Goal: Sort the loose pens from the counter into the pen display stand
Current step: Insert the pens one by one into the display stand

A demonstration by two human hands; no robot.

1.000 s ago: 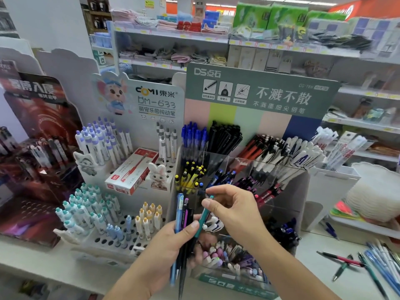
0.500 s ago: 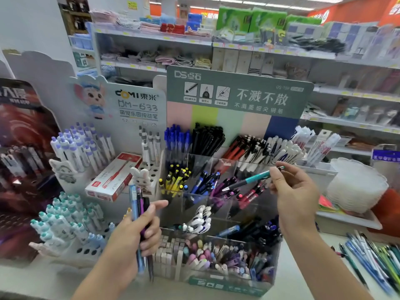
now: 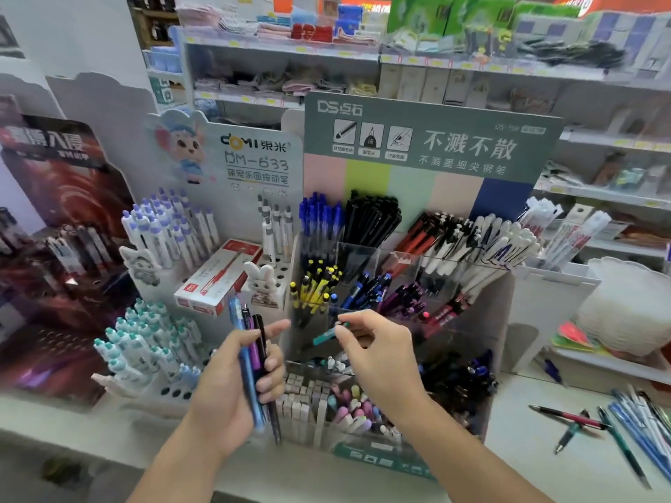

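My left hand (image 3: 236,379) grips a bunch of three pens (image 3: 254,361), blue, purple and black, upright in front of the stand's left side. My right hand (image 3: 377,353) pinches a teal pen (image 3: 326,334) by its top end, tip pointing down-left, over the stand's middle compartments. The clear pen display stand (image 3: 483,321) has a green header and tiers of compartments with blue, black, yellow, purple, red and white pens. Several loose pens (image 3: 624,426) lie on the white counter at the right.
A white pen rack (image 3: 152,390) with a mouse sign and a red pen box (image 3: 214,275) stands left of the stand. A dark display (image 3: 54,248) is at the far left. White stacked items (image 3: 628,306) sit on a tray at the right. Store shelves fill the background.
My right hand brought the teal pen back from the stand's right side to its middle, lower and nearer my left hand. My left hand kept holding the three pens.
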